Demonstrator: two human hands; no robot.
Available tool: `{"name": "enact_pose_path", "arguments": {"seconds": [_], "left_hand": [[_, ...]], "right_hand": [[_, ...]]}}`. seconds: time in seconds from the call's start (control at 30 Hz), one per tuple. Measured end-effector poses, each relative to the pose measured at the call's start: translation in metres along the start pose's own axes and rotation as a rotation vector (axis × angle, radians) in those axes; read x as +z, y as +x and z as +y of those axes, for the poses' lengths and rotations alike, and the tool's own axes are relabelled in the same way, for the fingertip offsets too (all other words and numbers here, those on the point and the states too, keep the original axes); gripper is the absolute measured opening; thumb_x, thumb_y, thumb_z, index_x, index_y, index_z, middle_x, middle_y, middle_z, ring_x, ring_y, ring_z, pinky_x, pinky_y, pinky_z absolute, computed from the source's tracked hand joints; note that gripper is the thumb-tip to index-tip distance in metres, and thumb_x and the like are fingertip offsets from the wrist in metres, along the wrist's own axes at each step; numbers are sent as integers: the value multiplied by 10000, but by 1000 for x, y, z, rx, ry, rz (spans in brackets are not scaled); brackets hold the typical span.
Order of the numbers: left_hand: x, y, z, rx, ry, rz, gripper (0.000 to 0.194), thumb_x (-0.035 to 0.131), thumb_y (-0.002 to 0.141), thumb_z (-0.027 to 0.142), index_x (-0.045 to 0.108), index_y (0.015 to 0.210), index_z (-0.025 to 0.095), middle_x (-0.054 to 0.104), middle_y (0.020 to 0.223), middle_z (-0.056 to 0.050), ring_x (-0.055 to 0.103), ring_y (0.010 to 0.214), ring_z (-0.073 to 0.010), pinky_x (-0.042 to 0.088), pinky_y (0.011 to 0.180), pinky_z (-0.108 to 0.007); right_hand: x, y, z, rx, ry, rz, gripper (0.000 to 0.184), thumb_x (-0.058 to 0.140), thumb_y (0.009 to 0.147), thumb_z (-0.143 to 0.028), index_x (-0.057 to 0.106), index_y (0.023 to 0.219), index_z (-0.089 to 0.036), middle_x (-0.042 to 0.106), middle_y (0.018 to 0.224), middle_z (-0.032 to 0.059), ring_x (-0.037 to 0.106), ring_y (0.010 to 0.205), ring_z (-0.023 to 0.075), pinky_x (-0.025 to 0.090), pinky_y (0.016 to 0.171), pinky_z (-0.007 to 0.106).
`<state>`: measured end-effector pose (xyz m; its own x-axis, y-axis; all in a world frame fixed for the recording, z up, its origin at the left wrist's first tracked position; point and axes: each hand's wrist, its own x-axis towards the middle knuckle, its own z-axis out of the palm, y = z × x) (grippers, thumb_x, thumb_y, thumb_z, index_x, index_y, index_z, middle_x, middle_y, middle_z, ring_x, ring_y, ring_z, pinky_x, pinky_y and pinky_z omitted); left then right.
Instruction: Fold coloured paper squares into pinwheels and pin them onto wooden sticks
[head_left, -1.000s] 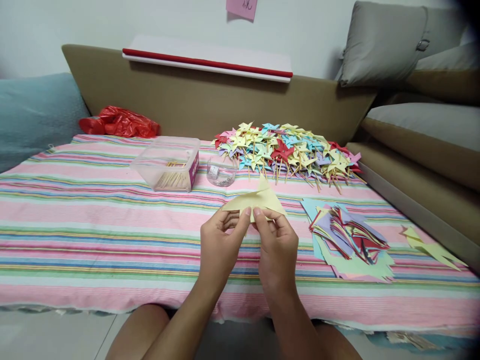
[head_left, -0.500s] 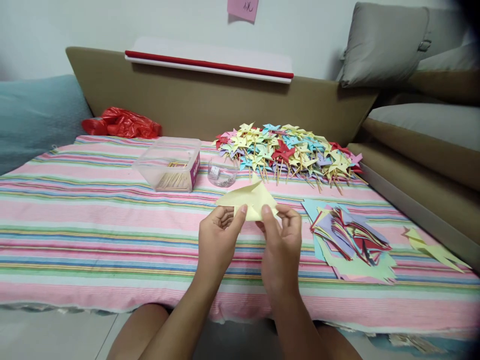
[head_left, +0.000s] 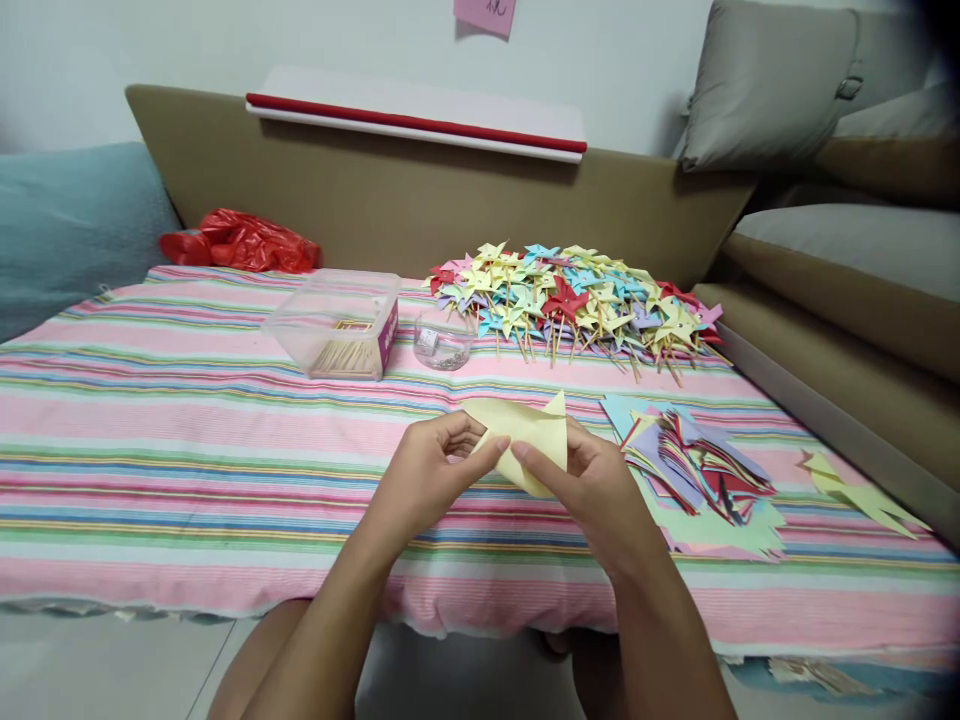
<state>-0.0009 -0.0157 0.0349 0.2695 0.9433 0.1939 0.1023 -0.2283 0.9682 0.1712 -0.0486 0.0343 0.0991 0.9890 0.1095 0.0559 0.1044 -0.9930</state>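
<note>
A pale yellow sheet of paper (head_left: 538,432), partly folded with a corner pointing up, is held above the striped cloth. My left hand (head_left: 442,470) pinches its left side, thumb on the near face and fingers curled behind. On the right side, my right hand (head_left: 589,485) grips it the same way, its thumb tip close to the left thumb. Beyond the hands stand a clear box of thin wooden sticks (head_left: 346,357) and a small clear round dish (head_left: 442,350) with tiny pieces in it. A heap of colourful paper pinwheels (head_left: 577,300) on sticks lies behind.
Right of my hands lies a stack of coloured paper (head_left: 694,470), with yellow paper strips (head_left: 855,490) farther right. A red plastic bag (head_left: 251,243) rests at the back left. Grey cushions (head_left: 855,260) border the right side, and a brown backrest (head_left: 450,210) rises behind the cloth.
The yellow paper has turned and come slightly lower and nearer. Both thumbs have moved together toward its middle, and my right forearm has swung outward to the right.
</note>
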Motion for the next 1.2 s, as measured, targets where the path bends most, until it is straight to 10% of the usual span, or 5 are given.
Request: {"name": "enact_pose_path", "arguments": {"seconds": [0.17, 0.4, 0.7, 1.0, 1.2], "left_hand": [[0, 1, 2, -30, -46, -62, 185, 715, 847, 375, 723, 800, 195, 709, 761, -34, 645, 704, -175, 460, 617, -242], [1, 4, 4, -95, -328, 86, 339, 713, 848, 469, 704, 1050, 197, 748, 995, -79, 723, 882, -217, 510, 754, -271], [38, -1, -4, -85, -495, 232, 262, 792, 790, 357, 682, 925, 162, 674, 840, -20, 622, 807, -142, 499, 736, -233], [31, 5, -9, -127, -650, 386, 233, 798, 783, 361, 697, 825, 156, 649, 755, 1, 581, 696, -110, 469, 644, -203], [19, 9, -8, -146, -767, 502, 260, 838, 735, 339, 693, 820, 141, 669, 772, -2, 577, 665, -94, 455, 606, -182]], "right_hand": [[1, 1, 4, 20, -81, -8, 274, 751, 796, -398, 787, 995, -214, 774, 1030, 70, 706, 952, 279, 537, 781, 374], [30, 7, 5, 67, 578, 289, 315, 792, 755, -356, 751, 1020, -190, 786, 1017, 55, 707, 1005, 251, 538, 844, 351], [63, 2, 3, 79, 813, 291, 154, 781, 765, -270, 737, 859, -156, 773, 954, 53, 700, 979, 217, 530, 940, 349], [66, 1, 10, 46, 647, 298, 357, 615, 914, -421, 569, 1201, -216, 730, 1114, 66, 699, 1026, 208, 546, 893, 369], [47, 0, 17, -311, -7, 199, 395, 615, 893, -211, 499, 1262, -290, 647, 1201, 51, 684, 986, 180, 534, 918, 387]]}}
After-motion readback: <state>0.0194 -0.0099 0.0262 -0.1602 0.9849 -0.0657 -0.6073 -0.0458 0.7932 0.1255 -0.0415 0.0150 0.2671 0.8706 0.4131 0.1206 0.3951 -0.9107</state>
